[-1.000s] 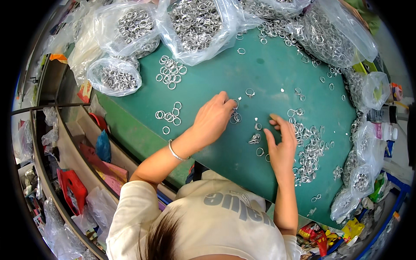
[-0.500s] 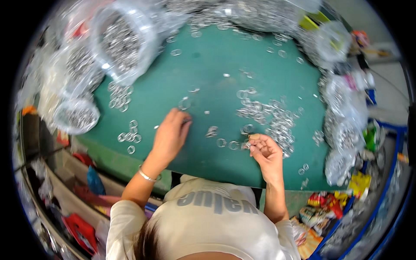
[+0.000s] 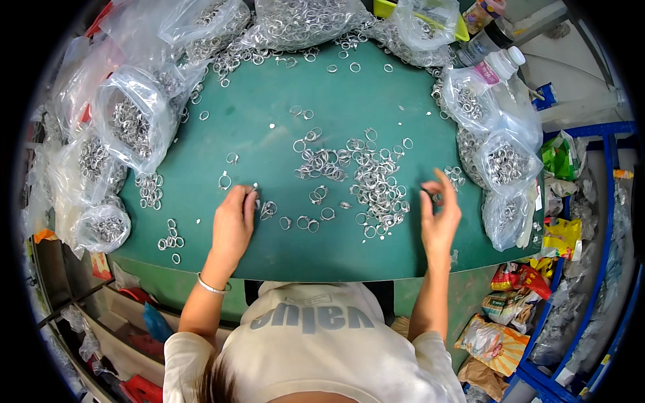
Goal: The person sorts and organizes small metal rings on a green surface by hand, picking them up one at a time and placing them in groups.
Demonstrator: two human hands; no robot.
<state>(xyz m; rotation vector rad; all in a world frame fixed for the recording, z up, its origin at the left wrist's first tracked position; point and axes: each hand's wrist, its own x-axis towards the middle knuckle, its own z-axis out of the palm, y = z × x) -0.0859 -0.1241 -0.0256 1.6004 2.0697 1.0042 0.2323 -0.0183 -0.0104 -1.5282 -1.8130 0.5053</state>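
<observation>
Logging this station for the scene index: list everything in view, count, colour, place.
flat green tabletop: one, green, centre
round silver metal rings: too many to count, silver, loose on tabletop and in bags
clear plastic bags: several, transparent, far and side edges
white plastic bottle: one, white, far right
lime plastic tray: one, lime, far edge
blue metal rack: one, blue, right
printed plastic packets: several, mixed colours, right
beige open compartments: several, beige, lower left
silver metal bangle: one, silver, left wrist
cream cloth shirt: one, cream, bottom centre
left hand: one, left half
right hand: one, right half
</observation>
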